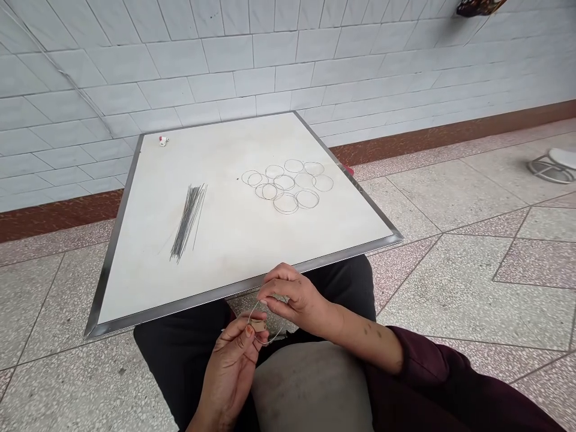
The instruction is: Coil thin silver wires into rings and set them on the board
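Note:
My left hand [234, 360] pinches a small tan block [258, 325] between thumb and fingers, below the table's front edge. A thin wire loop [274, 337] passes by the block and curves up to my right hand [294, 297], whose thumb and fingertips are closed on the wire. On the white table [225, 240], several wire rings [284, 182] lie overlapping right of the middle. A bundle of straight dark wires [188, 222] lies on the left side.
A small white and red object [164, 141] sits at the table's back left corner. The metal table rim [243, 287] runs just beyond my hands. Behind stands a tiled wall [252, 51]; a stool [555, 165] is at the far right.

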A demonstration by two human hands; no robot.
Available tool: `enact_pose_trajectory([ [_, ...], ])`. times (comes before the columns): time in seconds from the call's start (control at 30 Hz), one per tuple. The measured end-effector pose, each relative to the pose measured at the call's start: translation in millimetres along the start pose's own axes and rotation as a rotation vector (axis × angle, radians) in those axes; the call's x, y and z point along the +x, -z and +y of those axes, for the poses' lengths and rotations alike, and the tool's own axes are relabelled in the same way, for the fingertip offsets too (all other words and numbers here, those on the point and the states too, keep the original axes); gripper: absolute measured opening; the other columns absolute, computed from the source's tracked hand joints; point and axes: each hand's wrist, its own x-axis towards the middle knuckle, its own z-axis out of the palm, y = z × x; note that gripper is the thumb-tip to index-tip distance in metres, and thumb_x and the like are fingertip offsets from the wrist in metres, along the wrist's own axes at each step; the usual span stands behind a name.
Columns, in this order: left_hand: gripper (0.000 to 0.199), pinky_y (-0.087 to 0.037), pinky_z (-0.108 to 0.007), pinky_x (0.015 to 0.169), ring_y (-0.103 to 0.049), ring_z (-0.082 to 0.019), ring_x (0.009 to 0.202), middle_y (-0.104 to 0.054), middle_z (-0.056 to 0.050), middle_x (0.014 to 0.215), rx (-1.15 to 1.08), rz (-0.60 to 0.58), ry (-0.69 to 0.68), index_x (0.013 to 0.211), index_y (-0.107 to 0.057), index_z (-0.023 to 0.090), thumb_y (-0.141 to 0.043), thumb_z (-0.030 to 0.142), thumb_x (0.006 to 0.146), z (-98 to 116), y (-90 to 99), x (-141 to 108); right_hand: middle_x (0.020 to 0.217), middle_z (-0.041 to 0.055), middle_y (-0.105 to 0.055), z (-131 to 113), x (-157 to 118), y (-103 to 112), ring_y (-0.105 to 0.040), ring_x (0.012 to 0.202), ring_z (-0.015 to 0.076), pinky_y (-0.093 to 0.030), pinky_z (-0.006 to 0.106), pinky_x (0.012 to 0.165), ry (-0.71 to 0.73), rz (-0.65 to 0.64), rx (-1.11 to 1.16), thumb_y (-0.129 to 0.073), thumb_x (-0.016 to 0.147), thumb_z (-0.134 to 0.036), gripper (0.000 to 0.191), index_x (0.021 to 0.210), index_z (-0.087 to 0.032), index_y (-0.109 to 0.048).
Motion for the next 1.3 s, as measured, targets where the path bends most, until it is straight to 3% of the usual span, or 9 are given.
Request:
enact_pose_trajectory([
  [0.23,0.024,-0.054,-0.026,0.075,-0.058,-0.012,0.074,-0.069,-0.005,0.1,0.014,0.052,-0.057,0.074,-0.081,0.019,-0.091,0.034,0.058,-1.0,5.0,0.8,0.087,0.0029,-0.058,3.8,-3.6,-5.1,-0.057,0.078,0.0139,-0.054,0.026,0.07,-0.195,0.1,0.074,-0.061,0.089,-0.015,0.008,0.092,-0.021,-0.065],
  [0.43,0.023,-0.054,-0.025,0.075,-0.058,-0.012,0.075,-0.07,-0.007,0.105,-0.026,0.096,-0.08,0.077,-0.081,0.019,-0.091,0.03,0.06,-1.3,4.3,3.6,0.084,0.0027,-0.055,2.2,-4.9,-9.3,-0.052,0.072,0.0137,-0.048,0.025,0.061,-0.303,0.106,0.068,-0.059,0.088,-0.015,0.006,0.088,-0.021,-0.061],
  [0.67,0.026,-0.054,-0.023,0.078,-0.059,-0.011,0.077,-0.071,-0.007,0.105,-0.092,0.099,-0.047,0.085,-0.081,0.017,-0.09,0.028,0.063,-5.1,10.6,3.6,0.083,0.003,-0.059,2.6,-5.3,-8.4,-0.053,0.071,0.014,-0.048,0.025,0.061,-0.236,0.113,0.046,-0.057,0.091,-0.017,0.012,0.099,-0.022,-0.065],
  [1.0,0.027,-0.054,-0.02,0.074,-0.061,-0.009,0.074,-0.073,-0.007,0.105,-0.162,0.121,-0.005,0.087,-0.08,0.016,-0.09,0.021,0.063,-7.8,9.6,3.7,0.083,0.0041,-0.061,1.7,-4.2,-3.5,-0.055,0.077,0.0157,-0.047,0.027,0.064,-0.202,0.082,0.045,-0.054,0.095,-0.022,0.012,0.097,-0.021,-0.066],
  [1.1,0.026,-0.056,-0.021,0.071,-0.062,-0.01,0.072,-0.073,-0.006,0.102,-0.218,0.135,0.0,0.089,-0.079,0.017,-0.088,0.02,0.065,-6.8,10.3,4.6,0.088,0.0041,-0.059,0.1,-3.1,2.6,-0.055,0.079,0.0157,-0.048,0.029,0.069,-0.326,0.045,0.173,-0.053,0.098,-0.034,0.019,0.105,-0.022,-0.065],
  [1.2,0.024,-0.056,-0.021,0.069,-0.062,-0.01,0.071,-0.073,-0.005,0.097,-0.303,0.167,-0.019,0.09,-0.078,0.017,-0.086,0.018,0.068,-5.4,12.1,5.7,0.089,0.0024,-0.056,0.3,-4.6,6.2,-0.052,0.076,0.0132,-0.046,0.028,0.069,-0.506,-0.01,0.502,-0.048,0.1,-0.047,0.03,0.109,-0.021,-0.061],
  [1.3,0.021,-0.057,-0.022,0.072,-0.063,-0.01,0.072,-0.071,-0.003,0.091,-0.356,0.184,-0.04,0.093,-0.076,0.018,-0.083,0.019,0.073,-4.5,13.0,6.2,0.087,-0.0006,-0.055,2.2,-8.5,0.8,-0.051,0.073,0.0103,-0.044,0.024,0.066,-0.602,-0.138,0.778,-0.068,0.087,-0.048,0.034,0.103,-0.02,-0.059],
])
